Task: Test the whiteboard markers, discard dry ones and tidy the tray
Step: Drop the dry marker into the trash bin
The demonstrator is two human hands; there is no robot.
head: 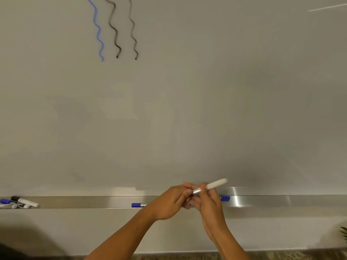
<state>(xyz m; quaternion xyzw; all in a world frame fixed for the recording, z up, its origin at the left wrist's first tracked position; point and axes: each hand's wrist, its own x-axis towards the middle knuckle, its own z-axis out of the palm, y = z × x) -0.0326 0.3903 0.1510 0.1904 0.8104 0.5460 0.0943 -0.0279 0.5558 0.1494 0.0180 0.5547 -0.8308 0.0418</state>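
Both hands meet just in front of the long brushed-metal tray (262, 200) that runs along the foot of the pale grey whiteboard (178, 109); the right hand (210, 205) has its fingers curled round a white-barrelled marker with a silver neck (216, 184), whose white end slants up and to the right above the knuckles; the left hand (172, 201) comes in from the left with its fingers (187, 186) bent onto the silver end of that marker, though whether a cap sits between them cannot be told, since the tip is hidden.

On the tray, a blue-capped marker (138, 205) lies flat just left of the left wrist; another blue cap (225, 198) shows just right of the right hand, its barrel hidden behind the hand; well apart, at the tray's far left end, a loose cluster of markers with blue and black caps (16, 202) lies crossed over one another.

High on the board are three wavy lines side by side: one blue squiggle (97, 29) and two black squiggles (114, 29) to its right.
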